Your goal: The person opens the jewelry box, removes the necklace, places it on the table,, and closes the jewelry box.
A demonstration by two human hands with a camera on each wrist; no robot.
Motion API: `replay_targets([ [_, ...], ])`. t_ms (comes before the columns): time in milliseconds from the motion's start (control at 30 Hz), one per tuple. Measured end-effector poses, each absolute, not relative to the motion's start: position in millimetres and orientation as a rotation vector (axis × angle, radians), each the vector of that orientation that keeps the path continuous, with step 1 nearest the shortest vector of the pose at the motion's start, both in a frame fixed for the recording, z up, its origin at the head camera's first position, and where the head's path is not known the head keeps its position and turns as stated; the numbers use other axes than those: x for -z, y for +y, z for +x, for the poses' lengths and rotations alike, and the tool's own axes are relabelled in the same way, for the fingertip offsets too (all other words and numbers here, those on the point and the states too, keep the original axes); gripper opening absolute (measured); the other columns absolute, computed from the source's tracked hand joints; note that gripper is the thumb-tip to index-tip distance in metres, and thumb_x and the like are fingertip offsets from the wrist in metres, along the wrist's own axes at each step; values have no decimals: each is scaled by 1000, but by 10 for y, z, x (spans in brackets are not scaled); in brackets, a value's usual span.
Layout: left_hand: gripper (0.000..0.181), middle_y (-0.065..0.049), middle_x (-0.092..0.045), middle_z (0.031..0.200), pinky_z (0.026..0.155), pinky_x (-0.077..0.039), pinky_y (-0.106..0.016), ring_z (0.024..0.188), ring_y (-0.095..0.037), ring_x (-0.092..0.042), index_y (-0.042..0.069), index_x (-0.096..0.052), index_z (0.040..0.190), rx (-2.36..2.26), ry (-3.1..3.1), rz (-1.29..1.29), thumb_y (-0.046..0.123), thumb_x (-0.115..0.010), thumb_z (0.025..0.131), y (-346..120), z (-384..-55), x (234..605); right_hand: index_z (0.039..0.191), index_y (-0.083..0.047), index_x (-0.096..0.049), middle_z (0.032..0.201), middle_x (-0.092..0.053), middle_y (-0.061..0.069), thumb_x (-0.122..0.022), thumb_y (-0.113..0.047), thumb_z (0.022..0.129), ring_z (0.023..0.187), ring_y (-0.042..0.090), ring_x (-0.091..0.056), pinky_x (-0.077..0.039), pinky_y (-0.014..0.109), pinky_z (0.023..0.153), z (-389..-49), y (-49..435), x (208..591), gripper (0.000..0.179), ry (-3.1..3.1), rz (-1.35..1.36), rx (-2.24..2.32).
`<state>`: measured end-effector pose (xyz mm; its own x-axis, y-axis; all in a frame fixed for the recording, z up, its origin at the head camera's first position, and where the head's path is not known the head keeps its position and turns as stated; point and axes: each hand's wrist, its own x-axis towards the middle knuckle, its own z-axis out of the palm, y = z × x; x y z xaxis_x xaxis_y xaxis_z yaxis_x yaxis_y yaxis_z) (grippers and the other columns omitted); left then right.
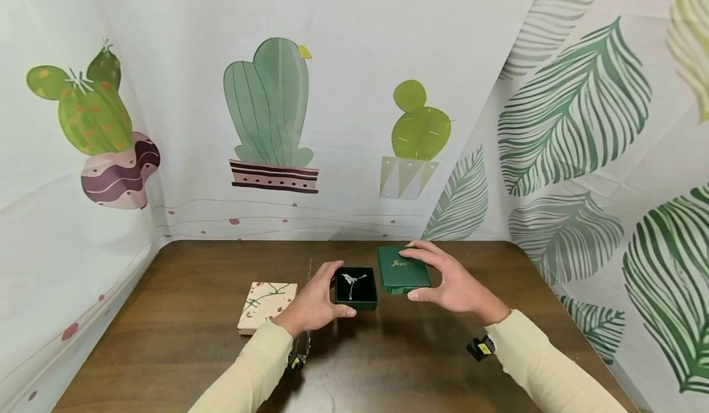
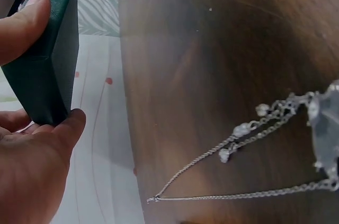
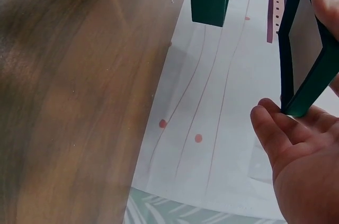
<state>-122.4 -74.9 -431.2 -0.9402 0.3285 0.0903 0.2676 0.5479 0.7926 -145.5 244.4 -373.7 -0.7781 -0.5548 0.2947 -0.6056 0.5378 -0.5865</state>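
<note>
In the head view my left hand (image 1: pixel 312 305) grips the green base of a jewelry box (image 1: pixel 357 306), thumb at the near side and fingers at the far side. Inside on dark lining lies a silver necklace (image 1: pixel 350 280), or similar chain piece. My right hand (image 1: pixel 456 284) holds the box's green lid (image 1: pixel 396 272), with gold lettering on top, apart from the base and just right of it. In the right wrist view the lid (image 3: pixel 318 75) shows its pale inside. Below my left hand, another silver chain necklace (image 2: pixel 254 195) with a clear, large piece lies on the table.
A cream box (image 1: pixel 269 305) with a floral pattern sits on the brown wooden table (image 1: pixel 183 314), left of my left hand. A white cloth printed with cacti and leaves (image 1: pixel 354 93) hangs behind the table. Each wrist wears a small black device (image 1: pixel 479 348).
</note>
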Motion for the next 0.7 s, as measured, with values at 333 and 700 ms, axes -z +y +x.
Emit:
replay_targets([
  [333, 100, -15, -34, 165, 118, -40, -58, 148, -37, -43, 8, -30, 162, -1358, 2683, 519, 27, -89, 83, -758, -1235, 4386, 146, -23, -59, 160, -45, 12, -89, -30, 82, 140, 39, -50, -52, 54, 101, -1444, 2437, 3732, 71, -2707, 1007, -1093],
  [700, 101, -16, -36, 165, 119, -39, -58, 148, -39, -43, 6, -32, 162, -1291, 2689, 520, 29, -90, 82, -766, -1207, 4448, 147, -22, -59, 160, -44, 15, -88, -31, 84, 139, 44, -49, -51, 56, 100, -1453, 2445, 3769, 69, -2708, 1018, -1089],
])
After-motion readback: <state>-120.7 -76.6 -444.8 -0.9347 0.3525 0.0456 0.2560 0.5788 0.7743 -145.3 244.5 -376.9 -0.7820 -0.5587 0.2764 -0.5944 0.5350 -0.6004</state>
